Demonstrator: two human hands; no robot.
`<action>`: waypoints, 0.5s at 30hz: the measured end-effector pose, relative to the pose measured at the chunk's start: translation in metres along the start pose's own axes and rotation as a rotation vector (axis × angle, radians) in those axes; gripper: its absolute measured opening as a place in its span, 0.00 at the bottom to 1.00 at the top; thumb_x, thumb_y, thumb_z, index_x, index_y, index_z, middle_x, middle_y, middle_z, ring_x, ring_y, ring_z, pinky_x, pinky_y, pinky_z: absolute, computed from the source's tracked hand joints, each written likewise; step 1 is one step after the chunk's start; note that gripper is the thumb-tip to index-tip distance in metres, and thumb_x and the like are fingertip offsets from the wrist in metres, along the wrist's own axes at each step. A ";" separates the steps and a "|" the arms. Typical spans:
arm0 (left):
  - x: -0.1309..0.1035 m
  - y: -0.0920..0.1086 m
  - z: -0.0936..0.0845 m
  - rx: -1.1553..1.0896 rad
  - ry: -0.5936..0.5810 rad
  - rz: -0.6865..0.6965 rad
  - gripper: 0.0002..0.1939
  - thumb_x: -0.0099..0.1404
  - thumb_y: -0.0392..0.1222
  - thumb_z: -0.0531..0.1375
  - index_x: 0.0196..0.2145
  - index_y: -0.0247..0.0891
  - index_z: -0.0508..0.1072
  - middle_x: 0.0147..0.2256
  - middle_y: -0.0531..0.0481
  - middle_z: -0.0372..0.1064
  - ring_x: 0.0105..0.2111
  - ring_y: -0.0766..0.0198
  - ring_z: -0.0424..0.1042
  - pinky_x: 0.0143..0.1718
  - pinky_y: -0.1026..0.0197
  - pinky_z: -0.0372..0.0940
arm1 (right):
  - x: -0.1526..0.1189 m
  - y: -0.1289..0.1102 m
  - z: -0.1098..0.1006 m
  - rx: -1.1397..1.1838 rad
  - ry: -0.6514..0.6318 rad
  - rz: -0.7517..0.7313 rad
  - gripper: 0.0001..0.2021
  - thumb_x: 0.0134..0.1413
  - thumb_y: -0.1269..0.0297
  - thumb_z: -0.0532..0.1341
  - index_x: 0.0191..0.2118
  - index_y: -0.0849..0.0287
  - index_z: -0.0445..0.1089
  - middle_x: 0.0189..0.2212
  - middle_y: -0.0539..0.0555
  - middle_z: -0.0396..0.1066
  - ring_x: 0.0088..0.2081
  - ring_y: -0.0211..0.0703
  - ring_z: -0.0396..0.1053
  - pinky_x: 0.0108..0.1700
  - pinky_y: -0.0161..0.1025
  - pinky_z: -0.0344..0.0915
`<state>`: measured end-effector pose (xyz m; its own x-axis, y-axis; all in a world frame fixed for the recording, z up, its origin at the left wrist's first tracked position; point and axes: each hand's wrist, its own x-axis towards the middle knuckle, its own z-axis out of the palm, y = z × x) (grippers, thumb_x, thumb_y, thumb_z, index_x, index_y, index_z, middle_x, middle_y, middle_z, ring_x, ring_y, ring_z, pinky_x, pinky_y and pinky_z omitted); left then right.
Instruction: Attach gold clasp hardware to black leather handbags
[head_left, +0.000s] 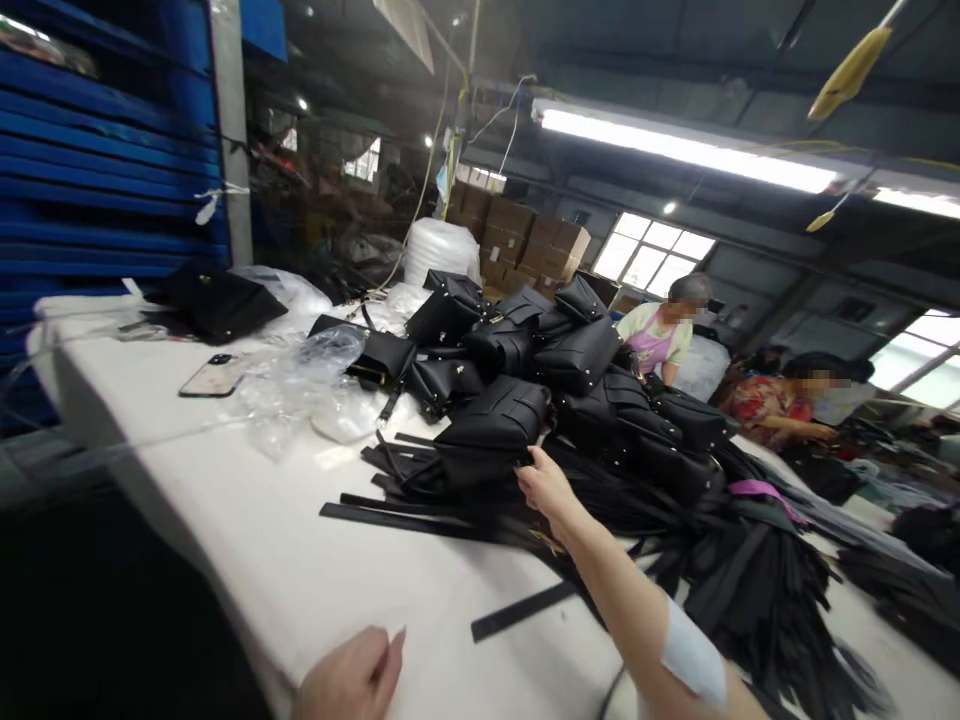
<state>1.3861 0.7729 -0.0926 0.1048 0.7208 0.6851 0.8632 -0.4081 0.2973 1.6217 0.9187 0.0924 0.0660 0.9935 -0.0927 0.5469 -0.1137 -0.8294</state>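
My right hand (546,487) reaches out over the table, its fingers closed at the near edge of a black handbag (495,415). That bag lies at the front of a heap of similar black handbags (577,355) with small metal studs. Just below the hand, long black straps (427,520) spread across the white tabletop. Low in the picture, my left hand (351,675) is curled with the thumb along the fingers; nothing shows in it. A single black strap (521,610) lies between the two hands.
Clear plastic bags (300,385) and a phone (210,376) lie left on the white table (225,490). Another black bag (217,300) sits behind them. A strap bundle (757,570) with a pink tie is at right. Two people work beyond; cartons (517,240) stand behind.
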 end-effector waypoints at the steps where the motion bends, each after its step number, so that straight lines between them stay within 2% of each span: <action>1: 0.002 0.001 -0.004 -0.012 0.027 0.013 0.19 0.68 0.42 0.52 0.19 0.41 0.60 0.16 0.55 0.58 0.17 0.66 0.61 0.23 0.57 0.54 | -0.027 0.009 -0.007 0.144 -0.063 0.021 0.10 0.48 0.63 0.53 0.39 0.55 0.57 0.15 0.40 0.48 0.16 0.32 0.44 0.20 0.31 0.45; 3: 0.006 0.003 -0.010 -0.057 0.013 0.021 0.18 0.68 0.40 0.50 0.20 0.41 0.59 0.17 0.54 0.58 0.18 0.65 0.61 0.25 0.56 0.53 | -0.078 0.031 -0.018 0.335 -0.126 0.092 0.10 0.45 0.61 0.54 0.34 0.55 0.54 0.14 0.39 0.43 0.16 0.30 0.38 0.19 0.31 0.42; 4: 0.007 0.004 -0.013 -0.091 -0.009 0.001 0.17 0.68 0.39 0.49 0.21 0.41 0.59 0.18 0.54 0.58 0.20 0.65 0.61 0.27 0.56 0.52 | -0.099 0.043 -0.023 0.323 -0.134 0.138 0.10 0.44 0.61 0.54 0.34 0.55 0.53 0.14 0.39 0.43 0.16 0.31 0.39 0.20 0.31 0.43; 6: 0.007 0.005 -0.016 -0.205 -0.130 -0.105 0.16 0.68 0.39 0.48 0.21 0.40 0.59 0.20 0.52 0.60 0.22 0.63 0.62 0.29 0.55 0.51 | -0.134 0.067 -0.032 -0.010 -0.130 0.189 0.10 0.45 0.62 0.55 0.35 0.56 0.58 0.16 0.43 0.52 0.18 0.34 0.50 0.23 0.34 0.52; 8: 0.008 0.006 -0.017 -0.257 -0.216 -0.175 0.17 0.68 0.41 0.47 0.21 0.40 0.58 0.21 0.51 0.62 0.24 0.63 0.62 0.30 0.55 0.50 | -0.158 0.084 -0.040 -0.507 -0.131 0.159 0.12 0.45 0.64 0.57 0.38 0.60 0.64 0.26 0.54 0.67 0.30 0.44 0.66 0.36 0.41 0.63; 10: 0.012 0.007 -0.018 -0.297 -0.277 -0.248 0.18 0.69 0.44 0.47 0.21 0.40 0.58 0.22 0.50 0.63 0.25 0.62 0.62 0.30 0.55 0.49 | -0.169 0.090 -0.047 -0.780 -0.097 0.111 0.16 0.47 0.67 0.57 0.44 0.64 0.68 0.42 0.65 0.71 0.45 0.52 0.69 0.50 0.46 0.62; 12: 0.017 0.010 -0.018 -0.347 -0.317 -0.330 0.19 0.69 0.47 0.46 0.21 0.40 0.59 0.22 0.49 0.64 0.25 0.61 0.63 0.30 0.56 0.49 | -0.172 0.085 -0.047 -0.746 -0.011 0.127 0.18 0.54 0.65 0.54 0.49 0.65 0.68 0.48 0.66 0.70 0.50 0.52 0.68 0.55 0.45 0.60; 14: 0.023 0.015 -0.019 -0.424 -0.350 -0.405 0.20 0.69 0.50 0.45 0.24 0.39 0.63 0.24 0.47 0.67 0.27 0.59 0.66 0.31 0.56 0.53 | -0.170 0.074 -0.038 -0.639 0.103 0.148 0.23 0.61 0.55 0.50 0.55 0.65 0.65 0.49 0.65 0.70 0.50 0.53 0.68 0.55 0.46 0.61; 15: 0.026 0.019 -0.019 -0.476 -0.367 -0.430 0.20 0.69 0.50 0.45 0.26 0.39 0.66 0.27 0.46 0.70 0.30 0.58 0.68 0.33 0.56 0.56 | -0.168 0.070 -0.030 -0.612 0.165 0.138 0.28 0.61 0.49 0.50 0.57 0.66 0.63 0.50 0.66 0.69 0.51 0.55 0.67 0.56 0.48 0.61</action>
<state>1.3955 0.7731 -0.0565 0.0368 0.9788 0.2013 0.5661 -0.1864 0.8030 1.6736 0.7436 0.0665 0.2708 0.9613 -0.0499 0.8978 -0.2709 -0.3472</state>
